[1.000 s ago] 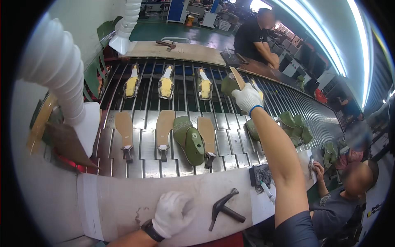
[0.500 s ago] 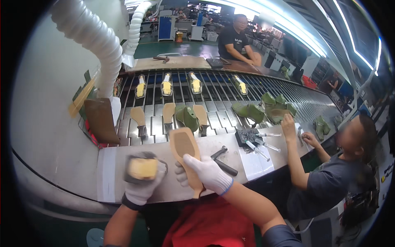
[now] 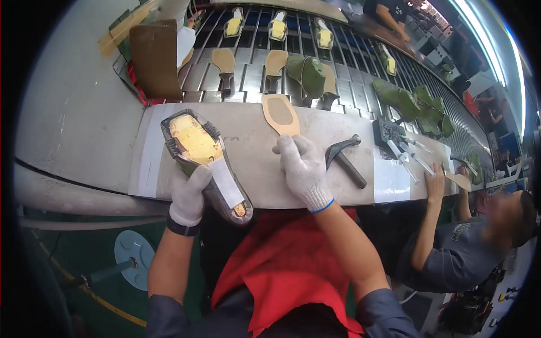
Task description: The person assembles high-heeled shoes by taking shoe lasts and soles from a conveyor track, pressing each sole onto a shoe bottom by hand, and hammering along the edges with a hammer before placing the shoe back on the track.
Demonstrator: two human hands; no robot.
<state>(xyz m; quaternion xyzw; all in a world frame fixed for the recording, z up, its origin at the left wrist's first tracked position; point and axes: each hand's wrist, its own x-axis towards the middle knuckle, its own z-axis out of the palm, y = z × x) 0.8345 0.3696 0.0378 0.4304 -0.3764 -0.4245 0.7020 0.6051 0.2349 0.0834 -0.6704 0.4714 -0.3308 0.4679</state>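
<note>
My left hand (image 3: 189,194), in a white knit glove, is closed on the side of a dark shoe upper on its last (image 3: 194,141). Its underside faces up, with a yellow patch on the forefoot, a white strip along the waist and dark pleated edges. My right hand (image 3: 305,173), gloved too, grips the narrow end of a tan shoe sole (image 3: 282,115), whose broad end points away from me over the bench. A hammer (image 3: 347,163) with a dark handle lies just right of my right hand.
Beyond the metal bench (image 3: 236,127), a slatted conveyor carries tan soles (image 3: 276,62), yellow-patched shoes (image 3: 277,25) and green lasts (image 3: 307,76). Syringes (image 3: 407,160) lie by a black block (image 3: 387,132) on white paper. A co-worker (image 3: 462,242) sits at right, hands at the bench.
My view has tilted downward. The shoe in my left hand has turned so its whole underside shows. The sole in my right hand has moved away from me and to the right of the shoe.
</note>
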